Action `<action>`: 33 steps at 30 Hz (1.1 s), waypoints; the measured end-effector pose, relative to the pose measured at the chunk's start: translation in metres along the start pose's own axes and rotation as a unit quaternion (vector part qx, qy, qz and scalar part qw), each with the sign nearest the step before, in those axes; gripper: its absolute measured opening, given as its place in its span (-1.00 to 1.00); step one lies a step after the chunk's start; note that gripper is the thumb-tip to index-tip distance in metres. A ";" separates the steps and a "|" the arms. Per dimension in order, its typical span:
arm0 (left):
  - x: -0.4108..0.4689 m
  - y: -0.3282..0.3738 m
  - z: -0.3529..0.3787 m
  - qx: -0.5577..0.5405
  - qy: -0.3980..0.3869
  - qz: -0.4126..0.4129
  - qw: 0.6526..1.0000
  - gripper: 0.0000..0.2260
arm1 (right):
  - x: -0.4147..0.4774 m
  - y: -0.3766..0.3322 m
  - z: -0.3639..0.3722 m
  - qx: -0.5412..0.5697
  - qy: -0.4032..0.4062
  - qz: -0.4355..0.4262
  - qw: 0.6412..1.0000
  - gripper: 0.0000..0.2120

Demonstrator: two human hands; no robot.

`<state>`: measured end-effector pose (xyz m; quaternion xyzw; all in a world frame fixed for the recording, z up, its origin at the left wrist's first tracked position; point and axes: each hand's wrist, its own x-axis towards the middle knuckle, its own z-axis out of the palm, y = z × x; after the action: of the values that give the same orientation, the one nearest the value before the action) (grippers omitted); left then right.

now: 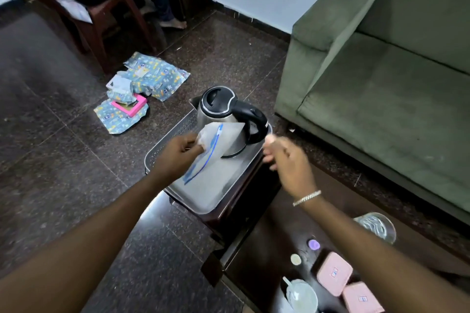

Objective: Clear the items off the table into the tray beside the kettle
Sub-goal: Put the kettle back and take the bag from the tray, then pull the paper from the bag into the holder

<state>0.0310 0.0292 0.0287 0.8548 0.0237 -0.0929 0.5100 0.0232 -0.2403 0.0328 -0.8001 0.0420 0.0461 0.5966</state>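
Note:
A steel kettle (223,114) with a black lid and handle stands at the far end of a grey tray (203,198) on a small dark stand. My left hand (181,152) grips a clear plastic bag with a blue strip (216,140) over the tray, in front of the kettle. My right hand (287,157) hovers blurred beside the kettle's handle, fingers apart, holding nothing. On the dark table (269,256) at lower right lie two pink packets (334,273), a purple disc (313,244), a pale disc (295,259), a glass (376,226) and a white cup (302,296).
A green sofa (381,71) fills the right side. Patterned wrapping paper and a pink box (132,107) lie on the dark floor to the left. A wooden chair (84,7) and a person's legs (162,7) are at the back.

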 end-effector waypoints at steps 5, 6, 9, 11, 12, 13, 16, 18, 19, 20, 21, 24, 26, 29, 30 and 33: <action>-0.013 0.060 0.064 -0.087 -0.019 0.062 0.994 -0.81 | -0.060 -0.017 0.001 -0.022 -0.032 -0.015 0.999 -0.54; -0.015 0.070 0.081 -0.100 -0.038 0.064 0.992 -0.80 | -0.064 -0.019 -0.006 -0.030 -0.009 -0.016 0.999 -0.58; -0.017 0.093 0.126 -0.152 -0.064 0.047 0.985 -0.76 | -0.071 -0.017 -0.044 -0.086 0.081 -0.018 0.993 -0.69; -0.020 0.105 0.150 -0.180 -0.079 0.022 0.980 -0.77 | -0.076 -0.010 -0.074 -0.086 0.115 -0.005 0.990 -0.73; -0.022 0.112 0.163 -0.182 -0.075 0.013 0.980 -0.79 | -0.080 -0.007 -0.093 -0.076 0.127 -0.002 0.989 -0.73; -0.025 0.118 0.177 -0.178 -0.055 0.004 0.982 -0.81 | -0.085 -0.004 -0.112 -0.065 0.133 -0.005 0.989 -0.71; -0.035 0.141 0.209 -0.141 0.059 -0.007 0.988 -0.57 | -0.099 -0.005 -0.165 -0.075 0.150 -0.038 0.985 -0.69; -0.043 0.159 0.227 -0.098 0.099 0.058 0.989 -0.41 | -0.108 -0.008 -0.196 -0.103 0.166 -0.051 0.979 -0.71; -0.047 0.170 0.237 -0.085 0.089 0.095 0.988 -0.37 | -0.113 -0.009 -0.210 -0.112 0.170 -0.054 0.978 -0.71; -0.051 0.181 0.246 -0.085 0.060 0.118 0.988 -0.36 | -0.117 -0.011 -0.221 -0.121 0.167 -0.056 0.977 -0.72; -0.056 0.194 0.257 -0.100 0.017 0.130 0.986 -0.35 | -0.122 -0.012 -0.232 -0.130 0.163 -0.059 0.976 -0.72; -0.069 0.230 0.293 -0.121 -0.089 0.156 0.976 -0.50 | -0.139 -0.013 -0.259 -0.143 0.155 -0.057 0.976 -0.64; -0.073 0.247 0.309 -0.107 -0.122 0.172 0.972 -0.68 | -0.148 -0.010 -0.276 -0.136 0.151 -0.045 0.978 -0.72; -0.076 0.263 0.329 -0.065 -0.172 0.188 0.965 -0.83 | -0.166 -0.001 -0.303 -0.143 0.139 -0.026 0.980 -0.85; -0.078 0.264 0.334 -0.041 -0.177 0.197 0.963 -0.82 | -0.172 0.001 -0.309 -0.152 0.146 -0.016 0.978 -0.86; -0.086 0.265 0.348 0.018 -0.163 0.210 0.964 -0.73 | -0.192 0.012 -0.328 -0.197 0.250 0.022 0.948 -0.80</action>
<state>-0.0641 -0.3984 0.1133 0.8228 -0.2417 -0.1226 0.4996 -0.1609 -0.5558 0.1386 -0.8864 0.1976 -0.1343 0.3965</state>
